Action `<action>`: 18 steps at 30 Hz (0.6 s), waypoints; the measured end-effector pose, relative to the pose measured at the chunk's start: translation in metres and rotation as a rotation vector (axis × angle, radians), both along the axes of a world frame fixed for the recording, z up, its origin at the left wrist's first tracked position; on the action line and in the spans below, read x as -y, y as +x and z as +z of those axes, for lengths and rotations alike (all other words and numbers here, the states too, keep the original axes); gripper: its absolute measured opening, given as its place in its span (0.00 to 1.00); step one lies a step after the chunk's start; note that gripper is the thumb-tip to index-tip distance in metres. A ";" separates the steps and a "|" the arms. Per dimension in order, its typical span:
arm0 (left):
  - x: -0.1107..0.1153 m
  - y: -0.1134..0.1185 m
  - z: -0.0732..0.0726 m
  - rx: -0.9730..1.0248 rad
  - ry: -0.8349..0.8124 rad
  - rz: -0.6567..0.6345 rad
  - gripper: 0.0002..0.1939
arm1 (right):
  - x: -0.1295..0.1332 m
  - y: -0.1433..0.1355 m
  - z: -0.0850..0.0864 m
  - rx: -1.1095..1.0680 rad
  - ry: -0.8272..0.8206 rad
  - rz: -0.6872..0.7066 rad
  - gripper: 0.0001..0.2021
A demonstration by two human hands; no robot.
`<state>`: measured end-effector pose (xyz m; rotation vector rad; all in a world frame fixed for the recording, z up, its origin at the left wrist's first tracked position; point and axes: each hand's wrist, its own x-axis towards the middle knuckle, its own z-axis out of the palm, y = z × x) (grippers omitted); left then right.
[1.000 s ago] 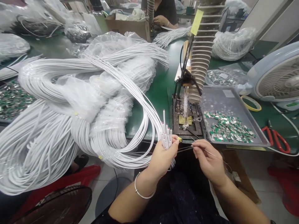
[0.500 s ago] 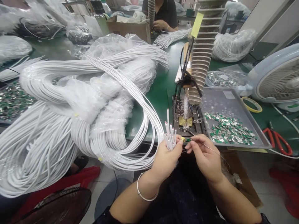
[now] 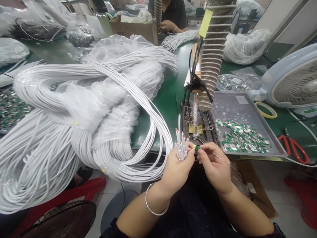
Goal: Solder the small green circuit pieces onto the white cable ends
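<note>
My left hand (image 3: pixel 178 167) is closed around a bundle of white cables (image 3: pixel 158 132), whose cut ends with reddish cores stand up above the fist. At its thumb and fingertip is a small green circuit board (image 3: pixel 197 147) with a yellow patch beside it. My right hand (image 3: pixel 215 165) is pinched close to the same board, with thin solder wire (image 3: pixel 220 157) trailing from its fingers to the right. Whether the right fingertips also grip the board is hidden. Just beyond the hands, a soldering iron (image 3: pixel 195 109) points down over its stand (image 3: pixel 188 114).
Large coils of white cable (image 3: pixel 44 158) cover the left side. A grey tray (image 3: pixel 247 105) of small circuit boards stands at right, near red-handled cutters (image 3: pixel 294 148), yellow tape (image 3: pixel 266 110) and a fan (image 3: pixel 294 79). A ribbed hose (image 3: pixel 214 49) hangs by the iron. Another person (image 3: pixel 170 19) sits opposite.
My right hand has shifted slightly left, closer to my left fingertips, and the circuit board now tilts between them. The view has shifted a little. My left hand keeps its hold on the cables.
</note>
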<state>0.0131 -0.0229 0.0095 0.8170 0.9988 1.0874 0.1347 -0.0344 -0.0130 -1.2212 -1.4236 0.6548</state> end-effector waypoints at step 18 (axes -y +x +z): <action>-0.008 0.004 0.001 -0.033 -0.018 0.034 0.06 | 0.001 0.006 -0.008 0.201 0.389 -0.059 0.15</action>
